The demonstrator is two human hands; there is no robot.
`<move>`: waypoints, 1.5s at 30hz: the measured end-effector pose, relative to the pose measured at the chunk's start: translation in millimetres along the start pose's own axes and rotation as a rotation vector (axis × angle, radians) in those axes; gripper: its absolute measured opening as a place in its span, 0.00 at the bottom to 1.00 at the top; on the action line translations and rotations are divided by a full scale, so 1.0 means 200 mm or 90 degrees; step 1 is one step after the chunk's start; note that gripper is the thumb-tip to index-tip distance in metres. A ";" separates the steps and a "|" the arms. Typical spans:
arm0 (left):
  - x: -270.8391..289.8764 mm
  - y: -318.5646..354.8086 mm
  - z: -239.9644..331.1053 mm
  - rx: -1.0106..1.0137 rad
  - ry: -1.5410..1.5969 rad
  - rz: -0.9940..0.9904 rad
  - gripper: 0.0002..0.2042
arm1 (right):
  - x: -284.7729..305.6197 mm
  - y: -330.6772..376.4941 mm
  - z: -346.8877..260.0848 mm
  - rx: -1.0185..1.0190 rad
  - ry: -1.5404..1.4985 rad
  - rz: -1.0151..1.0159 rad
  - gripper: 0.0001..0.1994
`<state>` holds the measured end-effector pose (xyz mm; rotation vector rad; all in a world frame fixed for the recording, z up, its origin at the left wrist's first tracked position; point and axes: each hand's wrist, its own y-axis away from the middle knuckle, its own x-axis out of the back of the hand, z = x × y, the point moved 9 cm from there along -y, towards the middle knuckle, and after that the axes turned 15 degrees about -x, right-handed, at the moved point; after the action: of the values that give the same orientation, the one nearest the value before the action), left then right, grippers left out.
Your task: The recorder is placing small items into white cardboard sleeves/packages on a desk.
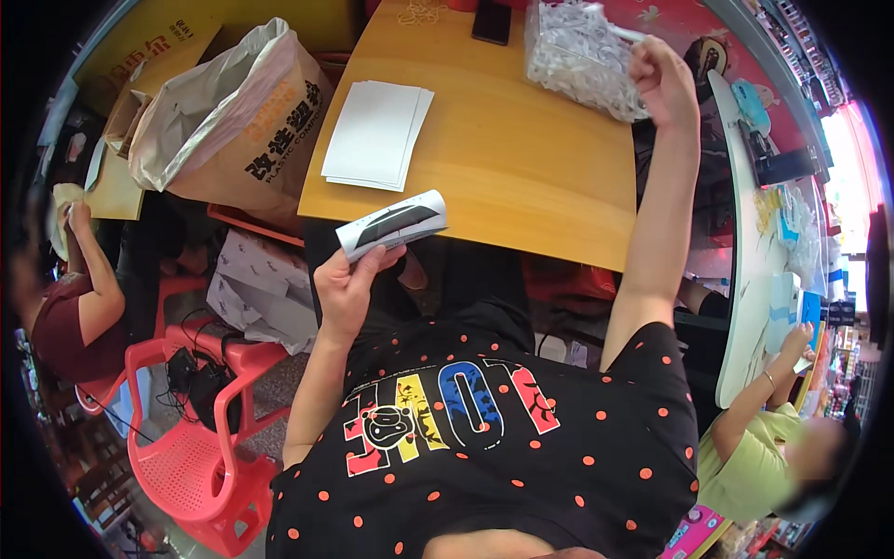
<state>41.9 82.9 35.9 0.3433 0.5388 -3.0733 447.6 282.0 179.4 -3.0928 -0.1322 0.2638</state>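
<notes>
My left hand (345, 287) is closed on a folded paper leaflet (396, 224), white with a dark printed picture, held just off the table's near edge. The leaflet is bent over into a loose curve, with my thumb on its near side. At the far right, my right hand (663, 84) is raised over a clear plastic box (533, 42) full of white, curled, strip-like pieces (587, 65). Its fingers are pinched at the end of one white strip (627, 34); what the strip is made of I cannot make out. A stack of white sheets (377, 135) lies on the table's left side.
A dark phone (492, 22) and some rubber bands (421, 11) lie at the wooden table's (503, 140) far edge. Left of it stands a large open sack (233, 121). A red plastic chair (186, 475) is at lower left. Other people sit at both sides.
</notes>
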 end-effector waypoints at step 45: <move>0.06 -0.03 -0.18 0.136 0.118 0.145 0.09 | -1.19 0.69 1.04 -0.356 -0.184 -0.069 0.09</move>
<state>37.7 102.2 1.8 0.6494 0.1561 -2.8960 188.8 130.0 9.2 -3.5493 -0.4513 0.7952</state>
